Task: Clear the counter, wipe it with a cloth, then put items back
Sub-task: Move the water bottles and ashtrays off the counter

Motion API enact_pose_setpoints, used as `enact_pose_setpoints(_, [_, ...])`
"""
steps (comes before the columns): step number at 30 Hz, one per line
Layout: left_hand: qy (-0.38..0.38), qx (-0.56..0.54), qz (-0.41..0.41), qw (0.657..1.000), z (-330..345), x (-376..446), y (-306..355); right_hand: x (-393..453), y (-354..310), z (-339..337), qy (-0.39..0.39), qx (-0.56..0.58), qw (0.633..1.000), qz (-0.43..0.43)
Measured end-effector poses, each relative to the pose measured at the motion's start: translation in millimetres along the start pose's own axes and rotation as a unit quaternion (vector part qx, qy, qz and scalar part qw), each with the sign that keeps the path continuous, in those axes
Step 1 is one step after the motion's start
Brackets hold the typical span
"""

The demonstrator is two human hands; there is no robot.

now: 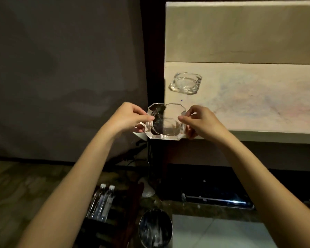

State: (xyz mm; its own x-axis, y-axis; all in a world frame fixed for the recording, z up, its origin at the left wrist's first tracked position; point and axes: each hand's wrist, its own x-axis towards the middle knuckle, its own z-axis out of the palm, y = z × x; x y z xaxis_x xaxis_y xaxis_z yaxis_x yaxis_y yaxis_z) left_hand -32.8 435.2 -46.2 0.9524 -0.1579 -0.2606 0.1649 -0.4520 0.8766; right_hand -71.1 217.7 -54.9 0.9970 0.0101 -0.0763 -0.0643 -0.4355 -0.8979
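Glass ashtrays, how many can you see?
2. One glass ashtray is held between the left hand and right hand at the counter's near left corner; another ashtray sits on the counter behind it.

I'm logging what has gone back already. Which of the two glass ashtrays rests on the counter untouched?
The far glass ashtray, lying alone near the counter's left end. The near glass ashtray is gripped by the left hand and right hand at the corner.

A single wide-angle camera sits on the person's head and faces forward and down. It views the left hand (127, 116) and right hand (201, 120) at close range, at frame centre. The counter (258, 97) occupies the upper right; the floor (25, 185) fills the lower edge, farther off.
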Motion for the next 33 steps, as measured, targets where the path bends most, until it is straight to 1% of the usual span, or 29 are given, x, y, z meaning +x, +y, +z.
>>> enact_pose_setpoints(4, [0.036, -0.006, -0.015, 0.999, -14, -38, -25, -14, 2, 32, -0.041, 0.030, 0.998, -0.029])
enact_pose_setpoints(8, [0.075, 0.002, -0.059, 0.995, -26, -72, -65, -29, 12, 77, -0.087, 0.036, 0.995, -0.041])
enact_pose_setpoints(14, [0.094, -0.009, -0.135, 0.986, -40, -95, -154, -51, 51, 160, -0.127, 0.004, 0.992, -0.009])
enact_pose_setpoints(19, [0.072, 0.025, -0.182, 0.980, -31, -83, -242, -58, 108, 227, -0.146, -0.040, 0.986, 0.070])
enact_pose_setpoints(22, [0.042, 0.065, -0.202, 0.976, -26, -62, -300, -56, 151, 277, -0.146, -0.056, 0.980, 0.125])
enact_pose_setpoints(26, [0.035, 0.112, -0.245, 0.962, -12, -34, -377, -51, 202, 342, -0.137, -0.081, 0.969, 0.188])
enact_pose_setpoints(30, [0.012, 0.148, -0.277, 0.949, 5, -11, -444, -41, 248, 395, -0.149, -0.160, 0.947, 0.235])
enact_pose_setpoints(33, [0.001, 0.165, -0.293, 0.942, 17, 5, -487, -30, 283, 429, -0.159, -0.172, 0.929, 0.286])
